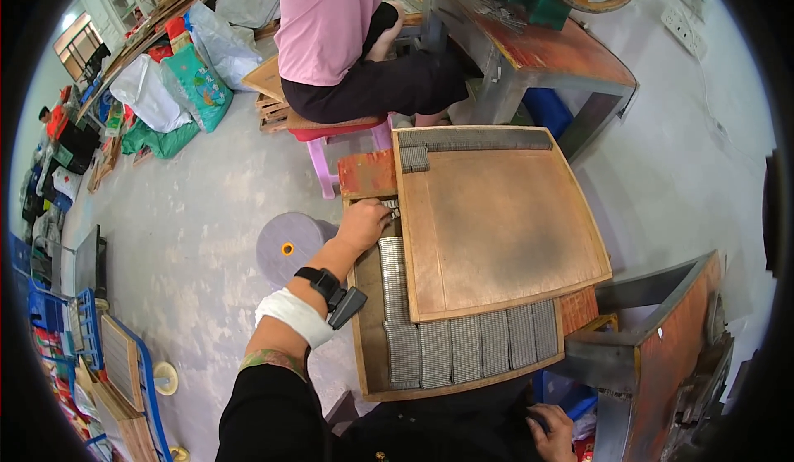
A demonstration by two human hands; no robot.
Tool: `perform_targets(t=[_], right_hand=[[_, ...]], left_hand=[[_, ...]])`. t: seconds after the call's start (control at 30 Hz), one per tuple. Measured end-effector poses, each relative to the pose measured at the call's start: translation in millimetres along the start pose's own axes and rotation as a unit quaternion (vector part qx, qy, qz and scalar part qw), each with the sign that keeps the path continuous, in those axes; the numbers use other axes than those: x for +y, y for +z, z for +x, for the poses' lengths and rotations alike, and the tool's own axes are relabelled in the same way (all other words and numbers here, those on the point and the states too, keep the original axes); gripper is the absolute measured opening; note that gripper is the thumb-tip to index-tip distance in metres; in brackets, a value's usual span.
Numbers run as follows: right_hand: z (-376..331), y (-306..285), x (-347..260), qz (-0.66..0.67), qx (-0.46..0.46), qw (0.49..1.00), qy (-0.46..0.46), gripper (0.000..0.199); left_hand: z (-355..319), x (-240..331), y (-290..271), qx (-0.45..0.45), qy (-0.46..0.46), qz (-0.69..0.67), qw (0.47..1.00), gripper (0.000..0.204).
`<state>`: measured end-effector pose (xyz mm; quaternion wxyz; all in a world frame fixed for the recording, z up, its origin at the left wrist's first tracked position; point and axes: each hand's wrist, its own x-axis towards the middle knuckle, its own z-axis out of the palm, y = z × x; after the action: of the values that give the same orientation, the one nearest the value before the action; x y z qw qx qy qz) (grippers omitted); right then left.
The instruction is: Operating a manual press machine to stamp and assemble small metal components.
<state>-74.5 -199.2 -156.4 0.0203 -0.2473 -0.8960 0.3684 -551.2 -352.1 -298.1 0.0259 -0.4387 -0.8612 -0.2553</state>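
My left hand (361,224) reaches into the left side of the lower wooden tray (370,342), its fingers closed on a few small grey metal pieces (392,206). Below it, tight rows of the same metal pieces (471,350) run along the tray's left and near sides. A second shallow wooden tray (513,214) lies on top and hides much of the lower one. Its brown floor is mostly bare, with one row of metal pieces along the far edge and a short block at the far left corner. My right hand (552,433) rests low by my lap, fingers loosely apart, holding nothing.
Ahead, a person in a pink shirt (331,23) sits on a pink stool (322,160) beside a metal workbench (562,52) with a green machine. A round grey stool (277,247) stands left of the trays. A rusty metal frame (670,338) is at the right; bags (194,86) lie far left.
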Motion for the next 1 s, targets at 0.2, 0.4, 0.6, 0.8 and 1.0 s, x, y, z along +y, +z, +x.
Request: perform_targets(t=[0.2,0.4,0.6,0.8,1.0], right_hand=[[4.1,3.4,-5.9,-0.003,-0.013,1.0,-0.007,0.018],[4.7,5.9,-4.2,0.0,-0.006,1.0,-0.014,0.017],[5.2,8.1,-5.1,-0.015,-0.016,1.0,-0.016,0.018],[9.4,6.4,-6.0,-0.031,-0.015,0.999,-0.022,0.018],[6.8,11.3,-0.3,-0.023,-0.003,0.999,-0.022,0.02]], left_hand=[[5.3,-7.7,-4.5,-0.047,-0.001,0.027,0.999,0.02],[7.9,-10.1,-3.0,-0.104,0.053,0.08,0.99,0.012],[6.3,2.6,-16.1,-0.117,-0.013,-0.053,0.992,0.019],[7.4,0.6,-10.9,-0.247,0.013,-0.084,0.965,0.03],[10.7,3.9,-25.6,-0.269,0.071,-0.104,0.955,0.043]])
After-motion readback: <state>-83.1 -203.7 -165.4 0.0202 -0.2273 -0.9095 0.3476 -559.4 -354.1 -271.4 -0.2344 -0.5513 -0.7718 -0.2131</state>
